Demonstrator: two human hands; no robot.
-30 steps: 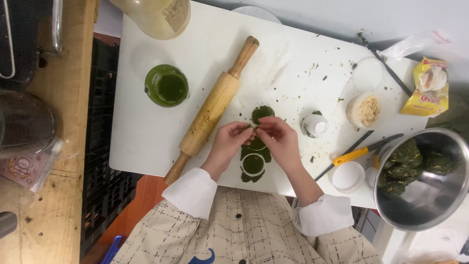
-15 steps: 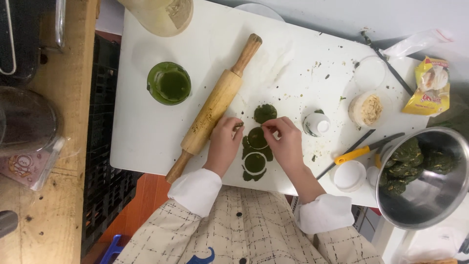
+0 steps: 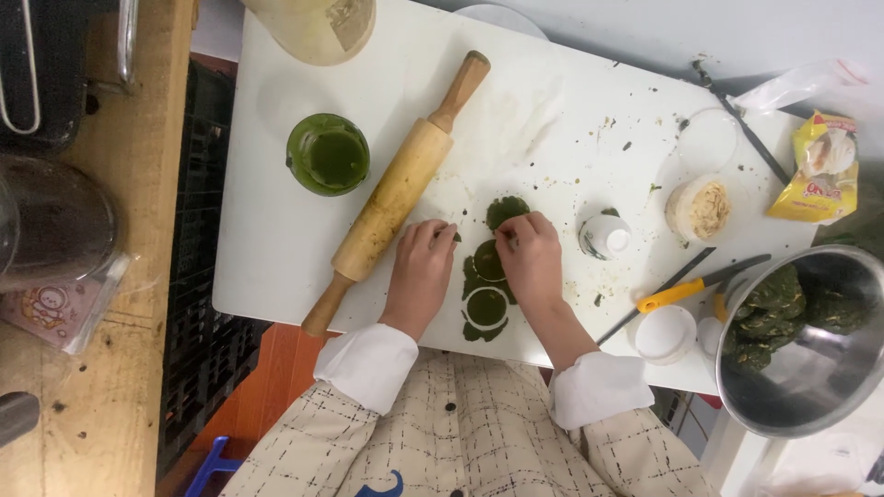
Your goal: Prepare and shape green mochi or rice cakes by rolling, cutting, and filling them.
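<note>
Green rolled dough (image 3: pixel 486 285) lies on the white board (image 3: pixel 276 230), with round pieces cut in it and a ring cutter around one near the front edge. My left hand (image 3: pixel 421 271) rests flat on the board just left of the dough, fingertips touching its edge. My right hand (image 3: pixel 529 258) sits on the dough's right side, fingers pinching at a green piece near the top. A wooden rolling pin (image 3: pixel 396 193) lies diagonally to the left of my left hand.
A green-stained cup (image 3: pixel 327 155) stands at the left of the board. A small white cup (image 3: pixel 605 236), a tub of filling (image 3: pixel 697 209), a yellow-handled knife (image 3: pixel 681 290) and a white lid (image 3: pixel 665 333) lie to the right. A steel bowl (image 3: pixel 810 387) holds green dough lumps.
Both hands came down from holding a dough piece above the board and now rest on the dough; the left hand spread flat beside it.
</note>
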